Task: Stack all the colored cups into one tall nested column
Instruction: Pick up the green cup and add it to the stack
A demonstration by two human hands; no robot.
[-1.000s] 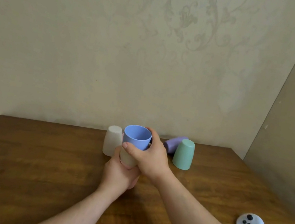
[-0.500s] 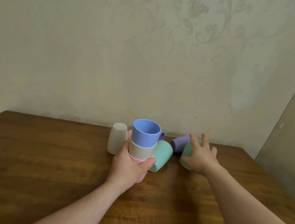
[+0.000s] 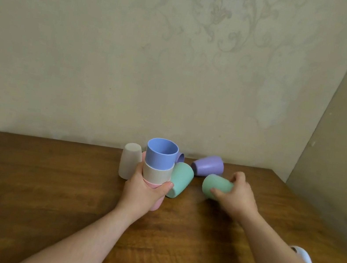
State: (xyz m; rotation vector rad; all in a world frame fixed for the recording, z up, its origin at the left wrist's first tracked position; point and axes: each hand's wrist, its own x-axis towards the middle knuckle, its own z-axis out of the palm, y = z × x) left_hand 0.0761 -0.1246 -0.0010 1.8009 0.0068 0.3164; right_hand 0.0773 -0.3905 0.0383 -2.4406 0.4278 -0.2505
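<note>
Table: the wooden table carries everything, with the cups bunched at its far middle near the wall.

Stack: three cups nested upright, a blue cup on top, a cream cup under it and a pink cup at the base, which seems to rest on the wood. It stands just in front of the loose cups, so a nudge to one could jolt it.

Left hand: the left hand is wrapped round the lower stack, thumb across the front. Squeezing only the bottom cups leaves the blue one free to rock if the next cup goes in hard.

Right hand: the right hand is closed round a green cup, tilted, with one end toward the stack. Which end faces the stack I can't quite make out. If it arrives mouth first it won't nest and may knock the top cup off.

Loose cups: a second green cup leans beside the stack, touching or nearly so. A purple cup lies on its side behind and could roll. An upside-down cream cup stands to the left, needing a flip. A sliver of another purple cup peeks out behind the blue one.

Odd item: a white object near the right forearm could be swept off by the elbow.
</note>
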